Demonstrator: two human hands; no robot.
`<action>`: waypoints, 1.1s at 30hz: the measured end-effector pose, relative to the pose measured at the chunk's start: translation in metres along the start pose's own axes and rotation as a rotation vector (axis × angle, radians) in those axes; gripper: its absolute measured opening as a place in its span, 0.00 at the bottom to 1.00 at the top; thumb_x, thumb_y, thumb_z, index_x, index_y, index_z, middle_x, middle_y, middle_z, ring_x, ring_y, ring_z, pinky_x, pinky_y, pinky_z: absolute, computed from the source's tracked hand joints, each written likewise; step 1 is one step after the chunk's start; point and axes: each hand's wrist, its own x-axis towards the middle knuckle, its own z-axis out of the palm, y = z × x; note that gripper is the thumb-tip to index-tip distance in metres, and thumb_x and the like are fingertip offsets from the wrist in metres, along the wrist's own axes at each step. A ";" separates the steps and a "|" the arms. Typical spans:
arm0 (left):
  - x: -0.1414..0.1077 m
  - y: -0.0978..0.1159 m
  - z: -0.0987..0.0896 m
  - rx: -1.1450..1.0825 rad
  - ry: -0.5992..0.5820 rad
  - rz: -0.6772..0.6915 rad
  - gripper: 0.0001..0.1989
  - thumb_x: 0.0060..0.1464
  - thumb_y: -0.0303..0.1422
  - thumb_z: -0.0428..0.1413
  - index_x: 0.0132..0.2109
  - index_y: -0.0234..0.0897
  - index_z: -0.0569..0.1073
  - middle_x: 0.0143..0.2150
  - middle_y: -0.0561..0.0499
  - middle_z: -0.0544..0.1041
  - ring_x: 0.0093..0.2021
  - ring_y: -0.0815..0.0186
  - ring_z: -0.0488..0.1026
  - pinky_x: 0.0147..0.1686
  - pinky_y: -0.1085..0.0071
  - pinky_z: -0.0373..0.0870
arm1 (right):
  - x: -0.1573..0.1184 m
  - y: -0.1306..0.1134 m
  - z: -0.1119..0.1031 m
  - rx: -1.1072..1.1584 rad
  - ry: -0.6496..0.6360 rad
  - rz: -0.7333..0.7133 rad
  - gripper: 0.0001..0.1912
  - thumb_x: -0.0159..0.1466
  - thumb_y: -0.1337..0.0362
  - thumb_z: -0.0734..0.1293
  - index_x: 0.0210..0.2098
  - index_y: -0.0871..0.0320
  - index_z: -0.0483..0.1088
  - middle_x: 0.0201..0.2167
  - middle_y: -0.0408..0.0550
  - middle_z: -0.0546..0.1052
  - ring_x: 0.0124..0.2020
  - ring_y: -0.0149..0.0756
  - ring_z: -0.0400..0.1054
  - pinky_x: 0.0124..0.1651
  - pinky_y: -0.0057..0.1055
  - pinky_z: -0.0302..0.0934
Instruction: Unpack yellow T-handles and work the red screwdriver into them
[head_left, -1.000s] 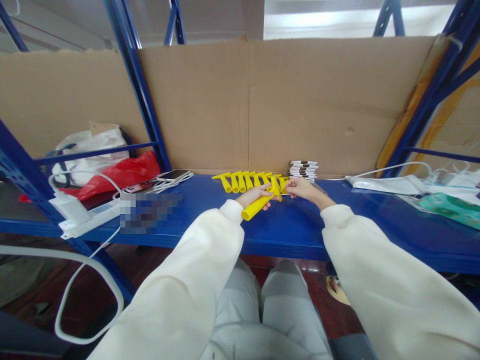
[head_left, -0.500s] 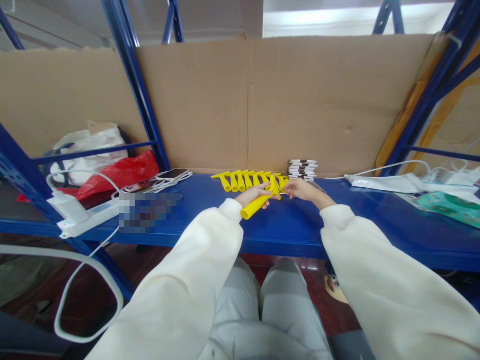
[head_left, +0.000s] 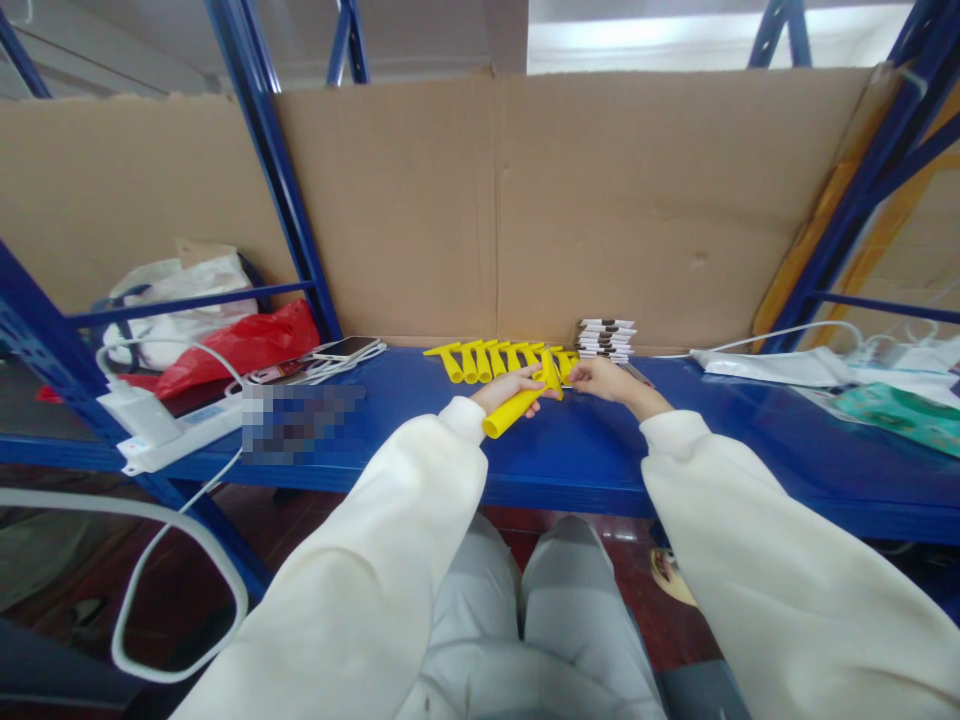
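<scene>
My left hand (head_left: pixel 512 389) is wrapped around a yellow T-shaped tool (head_left: pixel 511 414) with a hollow round handle. The open end of the handle points down toward me, and the flat crosspiece is at the far end. Close to that crosspiece, my right hand (head_left: pixel 598 380) has its fingers pinched together. Whatever is between them is too small to make out. Behind my hands, several like yellow tools (head_left: pixel 482 365) lie in a row on the blue shelf (head_left: pixel 420 420), handles facing me. A stack of small white and brown packets (head_left: pixel 604 338) stands just beyond my right hand.
A cardboard panel (head_left: pixel 600 200) closes off the back. To the left are a phone (head_left: pixel 346 347), white cables, a power strip (head_left: pixel 180 440) and a red bag (head_left: pixel 244 350). White packaging (head_left: pixel 769 366) and a green packet (head_left: pixel 900 415) lie at right.
My right fingers have curled slightly closer together beside the tool's crosspiece. My left hand and the tool are nearly still.
</scene>
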 end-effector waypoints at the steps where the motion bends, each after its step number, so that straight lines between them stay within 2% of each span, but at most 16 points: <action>1: -0.001 0.000 0.001 0.004 0.007 0.001 0.40 0.62 0.21 0.49 0.77 0.40 0.43 0.51 0.38 0.81 0.18 0.73 0.69 0.18 0.77 0.66 | 0.000 -0.001 -0.001 0.004 -0.002 -0.007 0.08 0.55 0.74 0.67 0.31 0.58 0.78 0.28 0.44 0.81 0.30 0.34 0.74 0.36 0.26 0.68; 6: -0.001 0.001 0.001 0.018 0.021 -0.001 0.40 0.61 0.21 0.49 0.76 0.39 0.45 0.52 0.37 0.81 0.18 0.73 0.69 0.19 0.76 0.67 | -0.001 -0.001 -0.004 -0.055 -0.061 -0.032 0.09 0.56 0.74 0.66 0.29 0.58 0.78 0.25 0.43 0.80 0.28 0.34 0.73 0.38 0.28 0.68; 12: 0.003 -0.001 -0.004 -0.019 -0.022 0.000 0.43 0.59 0.21 0.53 0.76 0.39 0.45 0.49 0.39 0.82 0.19 0.72 0.70 0.18 0.77 0.67 | 0.000 0.004 0.003 0.035 -0.037 0.058 0.09 0.56 0.77 0.66 0.30 0.59 0.75 0.21 0.43 0.77 0.26 0.33 0.73 0.35 0.26 0.68; 15: 0.002 -0.001 -0.003 -0.016 -0.022 -0.008 0.42 0.60 0.21 0.52 0.76 0.40 0.45 0.49 0.39 0.82 0.19 0.72 0.70 0.19 0.76 0.67 | 0.001 0.002 0.004 0.056 -0.017 0.068 0.10 0.56 0.78 0.65 0.28 0.58 0.73 0.23 0.43 0.78 0.27 0.32 0.73 0.36 0.26 0.69; 19: -0.002 0.001 0.000 -0.009 -0.001 0.001 0.40 0.62 0.20 0.49 0.76 0.39 0.44 0.50 0.38 0.81 0.18 0.73 0.69 0.18 0.77 0.67 | 0.002 0.000 0.000 -0.007 0.061 0.001 0.09 0.54 0.78 0.66 0.26 0.57 0.71 0.27 0.44 0.79 0.31 0.33 0.73 0.42 0.29 0.68; 21: -0.003 0.002 0.001 -0.005 0.007 0.008 0.40 0.62 0.20 0.48 0.76 0.38 0.44 0.50 0.38 0.81 0.18 0.73 0.69 0.18 0.77 0.66 | 0.000 -0.001 -0.001 0.020 0.072 -0.006 0.09 0.54 0.77 0.65 0.26 0.57 0.70 0.27 0.44 0.78 0.31 0.33 0.72 0.42 0.29 0.68; 26: -0.002 0.002 -0.001 -0.004 -0.002 0.005 0.40 0.62 0.21 0.48 0.76 0.39 0.44 0.52 0.37 0.81 0.19 0.73 0.69 0.18 0.78 0.67 | -0.002 -0.005 0.002 0.288 0.032 0.064 0.08 0.55 0.72 0.70 0.24 0.57 0.67 0.22 0.41 0.74 0.25 0.31 0.69 0.36 0.30 0.68; 33: 0.002 0.001 -0.004 0.001 -0.035 -0.005 0.36 0.64 0.21 0.47 0.76 0.37 0.47 0.45 0.40 0.83 0.18 0.73 0.70 0.18 0.79 0.68 | 0.001 -0.012 0.003 0.654 0.102 0.115 0.17 0.47 0.58 0.80 0.24 0.57 0.70 0.21 0.42 0.74 0.23 0.29 0.67 0.32 0.28 0.67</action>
